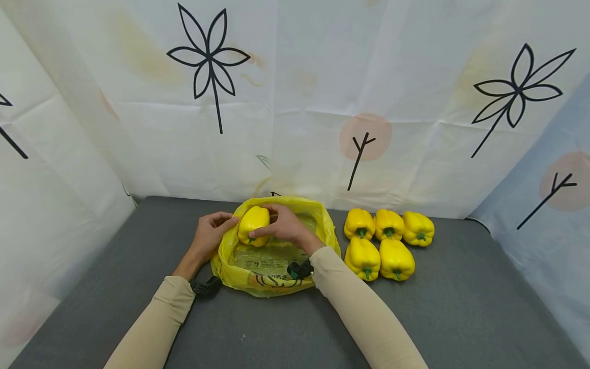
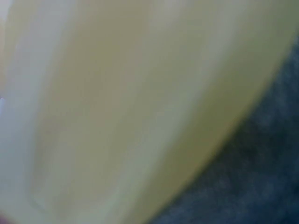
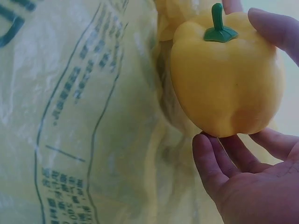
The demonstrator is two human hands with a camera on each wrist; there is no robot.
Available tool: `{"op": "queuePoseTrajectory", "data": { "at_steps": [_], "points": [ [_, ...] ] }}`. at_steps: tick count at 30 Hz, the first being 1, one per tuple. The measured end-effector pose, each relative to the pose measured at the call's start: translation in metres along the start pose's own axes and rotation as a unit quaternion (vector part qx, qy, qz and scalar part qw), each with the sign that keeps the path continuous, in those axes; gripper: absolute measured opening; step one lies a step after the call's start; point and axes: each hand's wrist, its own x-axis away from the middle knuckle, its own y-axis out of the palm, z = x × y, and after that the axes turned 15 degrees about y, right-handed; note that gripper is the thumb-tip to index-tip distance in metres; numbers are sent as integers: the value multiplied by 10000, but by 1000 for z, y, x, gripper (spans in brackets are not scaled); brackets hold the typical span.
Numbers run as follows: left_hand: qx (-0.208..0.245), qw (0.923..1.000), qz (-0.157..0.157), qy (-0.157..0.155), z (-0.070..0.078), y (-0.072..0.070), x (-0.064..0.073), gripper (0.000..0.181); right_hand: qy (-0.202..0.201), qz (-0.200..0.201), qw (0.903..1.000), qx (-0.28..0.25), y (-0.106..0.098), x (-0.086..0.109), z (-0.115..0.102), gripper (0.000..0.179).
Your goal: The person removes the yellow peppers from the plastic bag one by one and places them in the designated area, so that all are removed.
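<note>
A yellow plastic bag (image 1: 272, 287) stands with its mouth wide, printed lettering visible inside. My right hand (image 1: 288, 225) grips a yellow bell pepper (image 1: 253, 225) over the left part of that mouth. Close up in the right wrist view, the pepper (image 3: 229, 84) shows its green stem, with fingers and thumb curved about it. At the bag's left rim, my left hand (image 1: 209, 236) pinches the plastic between thumb and fingers. Blurred pale yellow plastic of the bag (image 2: 121, 102) fills most of the left wrist view, so the left fingers are hidden there.
Several more yellow bell peppers (image 1: 389, 225) sit in two rows just right of the bag. Everything stands on a dark grey table (image 1: 276, 333). A white patterned cloth (image 1: 295, 102) hangs close behind its back edge.
</note>
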Motion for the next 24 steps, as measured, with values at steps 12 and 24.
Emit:
{"op": "queuePoseTrajectory", "data": {
  "at_steps": [12,24],
  "points": [
    [134,9999,18,-93,0,0,0,31,-110,-3,9999,-52,-7,13,-16,81],
    [86,9998,38,-173,0,0,0,30,-503,-133,9981,-328,-15,25,-31,78]
  ]
}}
